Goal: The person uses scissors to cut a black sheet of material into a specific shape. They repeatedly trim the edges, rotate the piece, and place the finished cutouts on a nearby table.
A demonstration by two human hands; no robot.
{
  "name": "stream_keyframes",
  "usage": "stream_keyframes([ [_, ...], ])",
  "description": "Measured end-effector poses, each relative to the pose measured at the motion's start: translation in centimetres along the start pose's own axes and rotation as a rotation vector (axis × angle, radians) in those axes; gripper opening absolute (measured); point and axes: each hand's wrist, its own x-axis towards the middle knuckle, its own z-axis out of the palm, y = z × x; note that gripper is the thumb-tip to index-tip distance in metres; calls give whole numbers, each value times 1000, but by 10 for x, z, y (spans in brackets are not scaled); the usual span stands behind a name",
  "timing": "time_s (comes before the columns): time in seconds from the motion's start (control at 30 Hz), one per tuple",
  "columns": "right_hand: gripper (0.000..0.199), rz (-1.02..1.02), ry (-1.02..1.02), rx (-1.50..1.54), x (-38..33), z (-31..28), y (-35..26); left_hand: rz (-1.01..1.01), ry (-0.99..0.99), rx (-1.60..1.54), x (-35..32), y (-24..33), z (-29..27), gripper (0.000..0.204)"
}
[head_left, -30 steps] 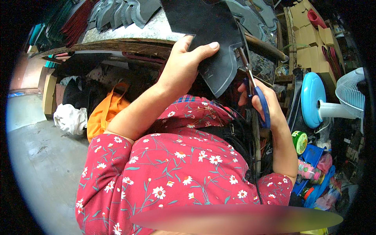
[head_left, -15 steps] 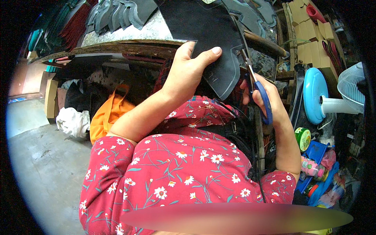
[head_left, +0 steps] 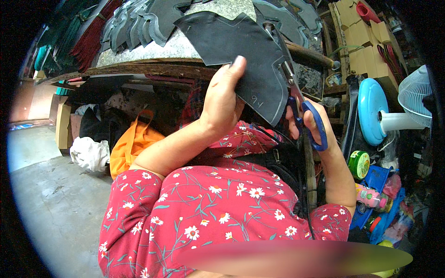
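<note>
My left hand [head_left: 220, 98] pinches a black sheet piece [head_left: 260, 62] that looks like leather, gripping it at its near left edge with the thumb on top. The piece is tilted up over the work table's front edge. Pale marked lines run along its border, which has notches and a pointed lower end. In my right hand [head_left: 323, 126] is a pair of scissors [head_left: 296, 89] with blue handles, fingers through the loops. Their blades point up and away, at the right edge of the piece near a notch. Whether the blades touch the material, I cannot tell.
Several cut black pieces [head_left: 134, 28] overlap on the table's pale top [head_left: 171, 48]. A wooden-handled tool [head_left: 310, 52] lies at the right. Further right stand a blue-and-white fan [head_left: 373, 111], cardboard [head_left: 366, 58] and a green tub [head_left: 359, 164]. An orange bag [head_left: 132, 143] sits low left.
The black piece has turned and come lower, showing more of its far end. My left thumb has shifted from lying across it to pointing up. The scissors have dropped slightly.
</note>
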Motion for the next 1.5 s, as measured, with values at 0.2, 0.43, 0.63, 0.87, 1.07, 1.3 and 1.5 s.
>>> stream_keyframes([
  [0.2,65,-51,60,67,-5,4,3,-29,-66,406,-7,-9,-4,19],
  [0.43,64,43,241,327,-20,30,24,81,-141,581,-8,-33,-10,21],
  [0.63,57,137,333,298,-27,22,32,85,-42,549,-16,-36,-8,22],
  [0.87,61,-14,295,22,-19,-10,18,1,-154,438,15,17,-27,28],
  [1.07,55,-93,280,-47,2,-10,7,-13,-277,618,12,34,-26,36],
  [1.3,35,-183,355,-88,36,4,-17,-199,-592,673,18,41,-38,39],
  [1.5,34,-213,378,-40,47,14,-25,-102,-433,426,24,31,-49,47],
])
